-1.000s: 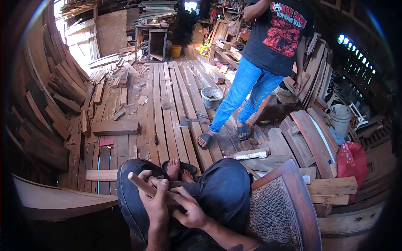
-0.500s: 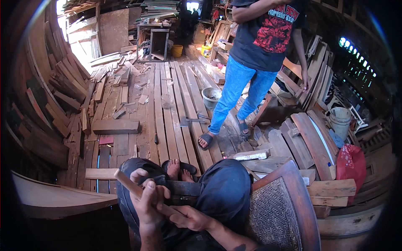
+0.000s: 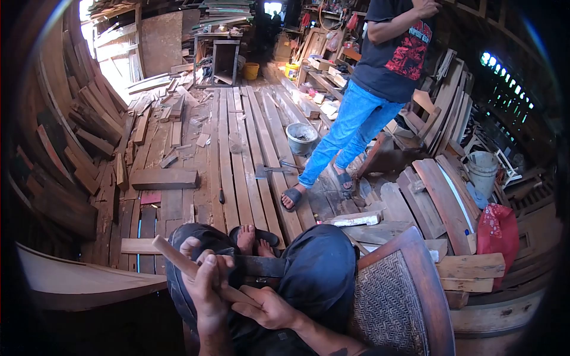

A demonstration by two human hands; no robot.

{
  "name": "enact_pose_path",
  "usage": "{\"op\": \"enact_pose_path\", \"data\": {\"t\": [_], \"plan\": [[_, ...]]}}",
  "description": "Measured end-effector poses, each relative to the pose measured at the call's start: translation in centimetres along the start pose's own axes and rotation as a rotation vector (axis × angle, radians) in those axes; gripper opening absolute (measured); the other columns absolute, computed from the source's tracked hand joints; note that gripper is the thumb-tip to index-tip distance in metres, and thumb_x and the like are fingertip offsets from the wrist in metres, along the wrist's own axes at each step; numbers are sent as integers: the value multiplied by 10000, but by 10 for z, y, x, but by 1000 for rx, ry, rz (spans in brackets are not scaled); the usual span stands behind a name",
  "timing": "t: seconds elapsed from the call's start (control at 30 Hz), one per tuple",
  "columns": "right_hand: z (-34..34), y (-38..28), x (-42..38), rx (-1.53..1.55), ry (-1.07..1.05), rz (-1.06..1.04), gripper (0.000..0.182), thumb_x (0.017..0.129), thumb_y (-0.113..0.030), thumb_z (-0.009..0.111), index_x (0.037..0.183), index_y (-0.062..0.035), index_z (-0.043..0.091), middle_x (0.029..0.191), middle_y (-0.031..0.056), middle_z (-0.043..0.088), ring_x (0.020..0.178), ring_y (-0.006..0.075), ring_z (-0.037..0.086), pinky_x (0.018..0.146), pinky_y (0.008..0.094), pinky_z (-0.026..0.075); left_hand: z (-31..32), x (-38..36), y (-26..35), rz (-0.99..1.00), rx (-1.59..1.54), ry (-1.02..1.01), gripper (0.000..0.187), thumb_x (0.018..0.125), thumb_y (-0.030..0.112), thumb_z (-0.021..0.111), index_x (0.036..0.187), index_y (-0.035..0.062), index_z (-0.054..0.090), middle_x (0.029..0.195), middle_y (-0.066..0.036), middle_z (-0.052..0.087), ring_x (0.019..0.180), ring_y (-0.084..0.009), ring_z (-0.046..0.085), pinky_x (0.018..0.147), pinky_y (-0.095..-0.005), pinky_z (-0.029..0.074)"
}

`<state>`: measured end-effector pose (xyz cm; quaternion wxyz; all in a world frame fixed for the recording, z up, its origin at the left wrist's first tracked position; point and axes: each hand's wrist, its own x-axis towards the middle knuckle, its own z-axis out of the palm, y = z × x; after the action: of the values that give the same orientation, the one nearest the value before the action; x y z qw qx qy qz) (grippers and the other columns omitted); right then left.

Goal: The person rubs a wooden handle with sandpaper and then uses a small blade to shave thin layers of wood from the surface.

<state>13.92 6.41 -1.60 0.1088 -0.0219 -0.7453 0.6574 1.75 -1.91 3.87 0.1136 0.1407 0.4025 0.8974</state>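
I sit with my knees up, in dark trousers, above a plank floor. My left hand (image 3: 205, 282) is wrapped around a slim wooden stick (image 3: 172, 254), which points up and to the left. Just right of it, my right hand (image 3: 267, 308) grips the stick's lower end; what else lies under the fingers is hidden. A dark flat piece (image 3: 261, 265) lies across my lap behind both hands. My bare feet (image 3: 249, 240) rest on a sandal beyond my knees.
A person in blue jeans (image 3: 350, 133) and a black shirt stands ahead right on the planks. A grey bucket (image 3: 301, 137) and a hatchet (image 3: 264, 172) lie near them. A woven-back chair (image 3: 392, 296) is at my right, stacked boards (image 3: 442, 196) beyond it, timber (image 3: 77, 142) at left.
My left hand has slid the stick up and leftward. My right hand has moved lower along it. The standing person has turned, stepped right and raised an arm.
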Motion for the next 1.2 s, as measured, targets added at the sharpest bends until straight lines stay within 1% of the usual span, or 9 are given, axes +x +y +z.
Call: {"op": "enact_pose_path", "data": {"t": [0.2, 0.4, 0.6, 0.73, 0.9, 0.97, 1.03, 1.1, 1.2], "plan": [[-3, -7, 0, -119, -35, 35, 397, 1062, -404, 683, 1039, -12, 628, 720, 206, 599, 613, 378, 608, 610, 423, 480, -19, 25, 18, 87, -90, 170, 437, 1024, 121, 641, 1404, 36, 442, 628, 21, 401, 505, -85, 395, 628, -270, 450], [-1, -9, 6, -149, 73, -58, 386, 1051, -404, 695, 1052, -22, 639, 740, 235, 626, 700, 451, 677, 607, 448, 501, -13, 14, 8, -4, 12, 98, 421, 1017, 128, 647, 1385, 68, 451, 672, 41, 413, 503, -74, 366, 619, -259, 422], [4, -10, -3, -155, -38, 10, 364, 1053, -389, 692, 1026, -31, 631, 737, 234, 626, 696, 458, 675, 600, 457, 496, -34, 34, 38, 150, -130, 75, 459, 1039, 104, 620, 1435, 60, 391, 691, 49, 379, 533, -63, 377, 636, -269, 433], [7, -21, 9, -115, 88, -70, 367, 1052, -392, 695, 1023, -34, 622, 723, 225, 613, 660, 444, 662, 585, 454, 483, -3, 14, 16, -7, -63, 107, 468, 1012, 125, 652, 1408, 55, 411, 648, 30, 422, 505, -82, 392, 639, -291, 437], [9, -22, -1, -129, -15, 5, 357, 1050, -380, 700, 1045, -31, 626, 727, 230, 618, 700, 451, 680, 613, 445, 507, -15, 26, 33, 178, -42, 230, 454, 1038, 158, 634, 1429, 40, 436, 644, 45, 382, 519, -59, 379, 602, -268, 393], [4, -14, -4, -132, -52, -5, 354, 1050, -373, 700, 1044, -27, 623, 734, 233, 622, 713, 454, 684, 626, 445, 514, -43, 39, 39, 214, -77, 101, 434, 1035, 171, 636, 1413, 50, 462, 660, 50, 397, 536, -58, 393, 595, -269, 391], [8, -20, 1, -117, 0, 9, 348, 1049, -367, 702, 1058, -27, 627, 752, 238, 631, 718, 454, 688, 635, 446, 518, -15, 30, 35, 107, 24, 244, 458, 1022, 146, 633, 1416, 75, 412, 709, 40, 408, 539, -60, 384, 598, -253, 386], [12, -21, 7, -100, 35, -6, 345, 1049, -362, 702, 1076, -25, 633, 771, 243, 642, 729, 453, 694, 644, 446, 523, -9, 17, 15, 11, -106, -5, 464, 1020, 119, 615, 1423, 71, 390, 687, 39, 400, 500, -73, 354, 575, -254, 379], [10, -18, 5, -132, -4, 10, 356, 1048, -358, 704, 1132, -16, 649, 798, 242, 662, 761, 445, 714, 659, 440, 532, -19, 19, 20, 112, -38, 88, 431, 1025, 127, 646, 1399, 55, 443, 628, 46, 369, 472, -72, 338, 614, -274, 417]]}}
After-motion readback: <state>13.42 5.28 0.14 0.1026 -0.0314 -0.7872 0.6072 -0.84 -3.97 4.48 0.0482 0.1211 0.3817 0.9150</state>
